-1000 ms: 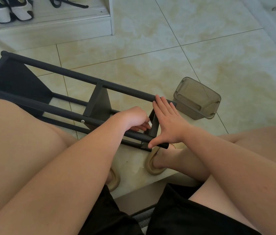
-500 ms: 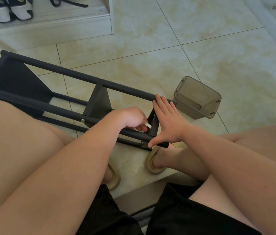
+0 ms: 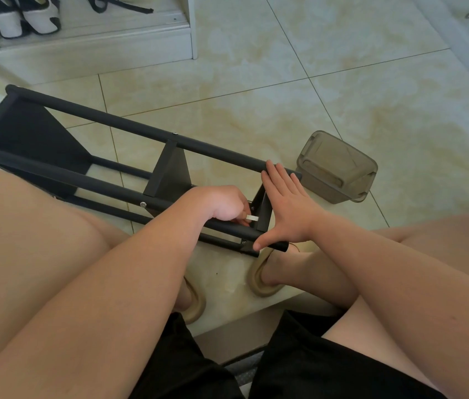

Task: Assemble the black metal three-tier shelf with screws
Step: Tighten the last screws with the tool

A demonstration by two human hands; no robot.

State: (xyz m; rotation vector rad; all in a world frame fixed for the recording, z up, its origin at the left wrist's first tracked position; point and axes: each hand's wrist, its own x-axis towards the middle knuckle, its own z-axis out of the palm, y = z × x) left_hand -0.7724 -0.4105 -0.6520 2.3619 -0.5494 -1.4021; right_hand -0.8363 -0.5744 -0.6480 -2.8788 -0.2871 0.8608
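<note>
The black metal shelf (image 3: 89, 180) lies on its side on the tiled floor, its long poles running from upper left to lower right. My left hand (image 3: 221, 205) reaches between the poles near the right-end tier panel (image 3: 265, 208), and its curled fingers pinch a small silver tool (image 3: 252, 218) beside a screw. My right hand (image 3: 288, 203) lies flat across the shelf's right end, fingers straight on the far pole and thumb pressing the near pole. A silver screw head (image 3: 143, 204) shows on the near pole.
A smoky translucent plastic box (image 3: 337, 165) sits on the floor just right of the shelf's end. My feet in tan slippers (image 3: 262, 283) are under the shelf end. A white shoe rack (image 3: 83, 33) with shoes stands at the upper left.
My left hand has turned slightly, and the silver tool now shows at its fingertips. The right hand and the shelf have stayed in place.
</note>
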